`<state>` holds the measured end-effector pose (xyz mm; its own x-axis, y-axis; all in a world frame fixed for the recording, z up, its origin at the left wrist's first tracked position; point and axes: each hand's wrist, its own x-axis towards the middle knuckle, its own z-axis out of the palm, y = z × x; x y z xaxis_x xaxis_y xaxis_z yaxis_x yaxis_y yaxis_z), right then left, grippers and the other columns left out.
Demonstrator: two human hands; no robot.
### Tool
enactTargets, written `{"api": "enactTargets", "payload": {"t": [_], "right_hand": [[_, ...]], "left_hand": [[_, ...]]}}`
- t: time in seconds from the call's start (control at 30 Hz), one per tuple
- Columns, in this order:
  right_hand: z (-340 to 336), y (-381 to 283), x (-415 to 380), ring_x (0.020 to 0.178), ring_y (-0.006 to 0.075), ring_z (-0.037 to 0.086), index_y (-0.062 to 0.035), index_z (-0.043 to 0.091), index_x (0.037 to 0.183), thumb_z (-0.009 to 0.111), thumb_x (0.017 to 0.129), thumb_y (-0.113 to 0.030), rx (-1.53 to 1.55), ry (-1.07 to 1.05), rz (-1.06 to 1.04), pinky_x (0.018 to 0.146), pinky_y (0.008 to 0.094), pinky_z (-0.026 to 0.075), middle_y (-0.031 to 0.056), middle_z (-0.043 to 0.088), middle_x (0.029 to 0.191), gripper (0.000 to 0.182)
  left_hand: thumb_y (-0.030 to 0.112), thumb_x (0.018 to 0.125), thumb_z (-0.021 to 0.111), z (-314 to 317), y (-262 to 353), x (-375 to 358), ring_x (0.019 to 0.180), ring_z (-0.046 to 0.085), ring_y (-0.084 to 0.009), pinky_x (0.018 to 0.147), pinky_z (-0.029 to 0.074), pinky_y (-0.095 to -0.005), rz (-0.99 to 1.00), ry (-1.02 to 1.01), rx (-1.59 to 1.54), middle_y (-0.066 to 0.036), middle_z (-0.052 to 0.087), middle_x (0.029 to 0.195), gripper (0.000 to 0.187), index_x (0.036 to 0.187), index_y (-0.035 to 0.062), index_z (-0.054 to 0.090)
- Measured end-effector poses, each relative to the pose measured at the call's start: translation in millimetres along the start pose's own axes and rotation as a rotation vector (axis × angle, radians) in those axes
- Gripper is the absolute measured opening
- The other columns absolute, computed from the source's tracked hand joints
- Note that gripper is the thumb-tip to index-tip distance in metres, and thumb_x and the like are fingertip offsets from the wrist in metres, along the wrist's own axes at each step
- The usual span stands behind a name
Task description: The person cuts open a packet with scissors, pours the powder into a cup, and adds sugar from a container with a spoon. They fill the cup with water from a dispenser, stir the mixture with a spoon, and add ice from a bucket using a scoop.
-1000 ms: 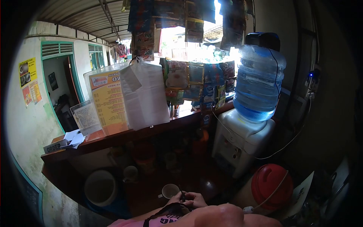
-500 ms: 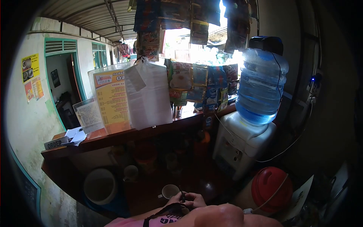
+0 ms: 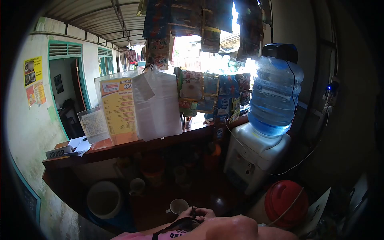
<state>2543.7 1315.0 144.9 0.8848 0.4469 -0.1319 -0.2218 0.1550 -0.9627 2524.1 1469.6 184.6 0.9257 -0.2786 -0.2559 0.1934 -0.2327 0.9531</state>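
Observation:
At the bottom centre, my left hand (image 3: 185,213) and my right hand (image 3: 206,213) are close together, both with curled fingers around a small dark object (image 3: 193,211). What the object is cannot be made out. Just beyond and to the left of my hands stands a white cup (image 3: 179,206) with its handle to the left. A second light cup (image 3: 137,186) sits farther back on the dark surface (image 3: 160,204). A dark strap crosses my pink shirt below my hands.
A water dispenser (image 3: 248,160) with a blue bottle (image 3: 276,96) stands right, near a red-lidded container (image 3: 287,203). A pale bucket (image 3: 105,199) is at left. Beyond are a wooden ledge (image 3: 116,149), menu board (image 3: 118,108), plastic bags (image 3: 158,106) and hanging sachets (image 3: 204,90).
The view has shifted slightly, so the dispenser and cups appear a little lower. My hands stay together around the small dark object.

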Motion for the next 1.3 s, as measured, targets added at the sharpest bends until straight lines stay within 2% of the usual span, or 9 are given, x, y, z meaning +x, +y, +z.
{"api": "enactTargets", "payload": {"t": [0.1,0.3,0.4,0.5,0.53,0.63,0.67,0.97,1.3], "right_hand": [[-3,5,2,0.089,0.0126,0.062,0.0021,0.062,0.105,0.075,0.075,-0.010,0.025,-0.021,-0.016,0.082,0.0280,0.049,0.0063,0.066,0.098,0.035],[4,-10,-6,0.089,0.0124,0.062,0.0031,0.062,0.105,0.077,0.073,-0.011,0.020,0.014,-0.019,0.081,0.0273,0.049,0.0064,0.065,0.098,0.038],[5,-8,-5,0.089,0.0126,0.062,0.0031,0.061,0.106,0.079,0.071,-0.012,-0.115,0.059,-0.011,0.081,0.0275,0.050,0.0066,0.066,0.097,0.042],[5,-12,-5,0.089,0.0130,0.062,0.0035,0.061,0.107,0.079,0.071,-0.012,-0.055,0.004,0.000,0.080,0.0279,0.050,0.0067,0.065,0.097,0.043],[2,-7,-1,0.089,0.0133,0.063,0.0040,0.060,0.107,0.077,0.073,-0.011,-0.176,-0.002,-0.051,0.079,0.0280,0.051,0.0074,0.066,0.097,0.041],[3,-4,0,0.088,0.0135,0.063,0.0042,0.060,0.107,0.074,0.076,-0.009,-0.150,0.020,-0.062,0.079,0.0279,0.051,0.0078,0.066,0.098,0.037],[5,-6,-3,0.090,0.0106,0.060,0.0001,0.064,0.098,0.076,0.076,-0.015,-0.028,0.008,-0.068,0.084,0.0272,0.047,0.0042,0.065,0.097,0.029],[3,-1,0,0.087,0.0112,0.061,0.0010,0.063,0.098,0.075,0.076,-0.009,-0.048,0.009,-0.054,0.082,0.0272,0.048,0.0046,0.066,0.095,0.027],[-1,11,7,0.084,0.0099,0.061,0.0005,0.064,0.096,0.073,0.076,-0.005,-0.018,-0.018,-0.077,0.079,0.0256,0.049,0.0033,0.066,0.092,0.022]], "left_hand": [[0.024,0.086,0.063,-2,-4,4,0.090,0.056,-0.0117,0.081,0.045,-0.0271,0.044,-0.018,0.127,-0.005,0.057,0.101,0.043,0.120,0.0035,0.046],[0.027,0.080,0.071,0,20,-6,0.091,0.058,-0.0132,0.082,0.045,-0.0284,-0.020,-0.015,0.047,-0.006,0.058,0.102,0.051,0.118,0.0026,0.047],[0.030,0.076,0.075,0,14,-7,0.089,0.058,-0.0140,0.081,0.045,-0.0286,-0.022,-0.001,0.051,-0.007,0.059,0.100,0.056,0.117,0.0023,0.048],[0.033,0.074,0.077,-1,-10,4,0.089,0.058,-0.0141,0.081,0.044,-0.0283,0.025,0.011,0.025,-0.008,0.059,0.097,0.059,0.116,0.0025,0.049],[0.033,0.073,0.077,-1,-21,8,0.089,0.057,-0.0140,0.081,0.044,-0.0281,0.049,0.013,0.008,-0.008,0.059,0.097,0.060,0.116,0.0027,0.049],[0.034,0.073,0.078,-2,-31,12,0.091,0.056,-0.0137,0.081,0.044,-0.0279,0.073,0.023,-0.028,-0.008,0.059,0.097,0.060,0.116,0.0035,0.049],[0.035,0.073,0.077,-2,-31,11,0.093,0.056,-0.0138,0.082,0.043,-0.0280,0.070,0.020,-0.024,-0.008,0.058,0.097,0.060,0.116,0.0041,0.049],[0.035,0.074,0.077,-2,-24,8,0.093,0.056,-0.0140,0.084,0.044,-0.0291,0.070,-0.006,-0.146,-0.007,0.058,0.100,0.060,0.116,0.0022,0.048],[0.033,0.074,0.077,-3,-20,6,0.094,0.056,-0.0142,0.085,0.044,-0.0286,0.074,0.005,-0.078,-0.007,0.058,0.100,0.060,0.116,0.0026,0.048]]}}
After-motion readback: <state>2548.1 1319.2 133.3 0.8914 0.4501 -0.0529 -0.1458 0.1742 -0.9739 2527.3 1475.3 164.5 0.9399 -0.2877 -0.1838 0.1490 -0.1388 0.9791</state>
